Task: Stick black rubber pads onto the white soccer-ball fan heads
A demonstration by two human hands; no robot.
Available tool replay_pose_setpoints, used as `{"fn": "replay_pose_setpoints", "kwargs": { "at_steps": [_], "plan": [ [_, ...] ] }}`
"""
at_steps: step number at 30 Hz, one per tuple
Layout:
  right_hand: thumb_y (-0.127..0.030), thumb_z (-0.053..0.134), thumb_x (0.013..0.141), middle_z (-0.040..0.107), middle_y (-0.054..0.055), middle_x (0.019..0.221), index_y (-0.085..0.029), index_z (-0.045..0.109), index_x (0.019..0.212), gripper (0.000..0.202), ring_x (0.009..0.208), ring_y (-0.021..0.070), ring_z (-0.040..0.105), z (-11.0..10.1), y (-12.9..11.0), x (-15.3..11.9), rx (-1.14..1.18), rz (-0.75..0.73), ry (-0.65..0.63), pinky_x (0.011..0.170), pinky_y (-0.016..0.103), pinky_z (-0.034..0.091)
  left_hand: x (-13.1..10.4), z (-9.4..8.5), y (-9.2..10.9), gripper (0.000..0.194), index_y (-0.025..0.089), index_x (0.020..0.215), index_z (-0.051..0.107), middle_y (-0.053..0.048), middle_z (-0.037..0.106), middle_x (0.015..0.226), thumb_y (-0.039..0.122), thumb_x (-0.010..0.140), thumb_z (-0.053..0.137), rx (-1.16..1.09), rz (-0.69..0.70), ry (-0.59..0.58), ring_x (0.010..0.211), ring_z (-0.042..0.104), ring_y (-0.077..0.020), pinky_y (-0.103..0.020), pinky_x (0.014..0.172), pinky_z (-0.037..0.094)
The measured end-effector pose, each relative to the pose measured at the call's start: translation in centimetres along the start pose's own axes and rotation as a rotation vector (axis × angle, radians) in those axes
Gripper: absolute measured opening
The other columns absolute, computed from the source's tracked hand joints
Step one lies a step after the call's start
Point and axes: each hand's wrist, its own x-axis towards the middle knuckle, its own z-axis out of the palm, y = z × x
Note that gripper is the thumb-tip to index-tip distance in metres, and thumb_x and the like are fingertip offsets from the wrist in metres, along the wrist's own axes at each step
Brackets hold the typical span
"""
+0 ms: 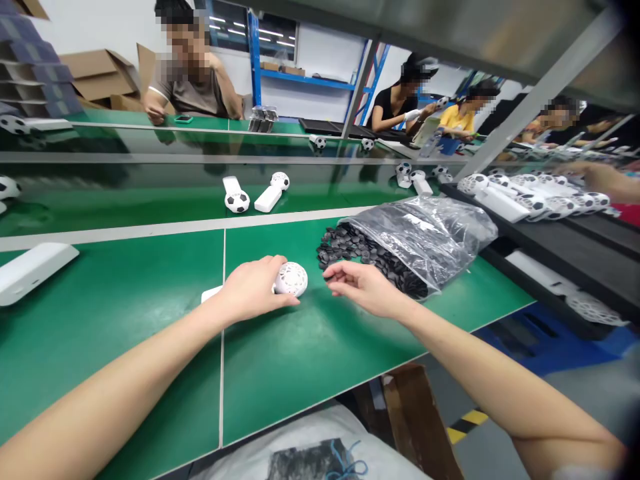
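My left hand [255, 287] is closed around a white handheld fan [291, 280] lying on the green table. The fan's round, slotted head shows past my thumb and fingers, and the end of its handle sticks out behind my palm. My right hand [367, 288] is pinched just right of the fan head, with what looks like a small black piece at the fingertips, mostly hidden. Behind that hand, many small black pieces [345, 247] spill from a clear plastic bag [430, 230].
White fans with black-patched football heads [237, 201] lie on the belt beyond the table. At right, a black tray [575, 233] holds several more. A white handle-shaped part [37, 270] lies at left. Co-workers sit across the line, and another person's arm [595, 179] reaches in at right.
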Motion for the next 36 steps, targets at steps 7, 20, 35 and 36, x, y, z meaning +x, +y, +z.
{"fn": "replay_pose_setpoints", "kwargs": {
  "at_steps": [7, 20, 35, 36],
  "plan": [
    [-0.023, 0.051, 0.083, 0.059, 0.005, 0.082, -0.019, 0.065, 0.085, 0.015, 0.078, 0.0133, 0.053, 1.8, -1.8, 1.1, -0.304, -0.404, 0.121, 0.070, 0.026, 0.044, -0.7, 0.3, -0.1, 0.088, 0.020, 0.136, 0.019, -0.011, 0.036, 0.133, 0.059, 0.064, 0.053, -0.170, -0.137, -0.126, 0.109, 0.048, -0.0302, -0.038, 0.081, 0.043],
    [-0.026, 0.056, 0.079, 0.055, 0.007, 0.098, -0.019, 0.057, 0.092, 0.015, 0.095, 0.0187, 0.049, 3.8, -1.6, 2.5, -0.339, -0.405, 0.137, 0.082, 0.034, 0.041, -1.0, 0.7, 0.0, 0.070, 0.026, 0.124, 0.039, -0.006, 0.050, 0.114, 0.061, 0.065, 0.054, -0.274, -0.066, -0.003, 0.096, 0.054, -0.0260, -0.035, 0.080, 0.043],
    [-0.033, 0.057, 0.077, 0.050, 0.008, 0.115, -0.018, 0.037, 0.117, 0.046, 0.096, 0.0181, 0.053, 6.4, -0.1, 2.1, 0.074, -0.086, 0.156, 0.068, 0.027, 0.048, -0.9, 0.7, 0.3, 0.059, 0.028, 0.122, 0.040, -0.004, 0.051, 0.111, 0.055, 0.070, 0.050, -0.208, -0.055, 0.006, 0.092, 0.055, -0.0241, -0.032, 0.076, 0.043],
    [-0.033, 0.057, 0.076, 0.051, 0.008, 0.114, -0.018, 0.038, 0.116, 0.047, 0.095, 0.0176, 0.053, 6.5, -0.2, 2.3, 0.075, -0.086, 0.168, 0.067, 0.026, 0.047, -0.9, 0.7, 0.3, 0.060, 0.028, 0.122, 0.040, -0.005, 0.050, 0.112, 0.056, 0.070, 0.050, -0.202, -0.058, 0.010, 0.093, 0.055, -0.0244, -0.032, 0.076, 0.043]
  ]
}}
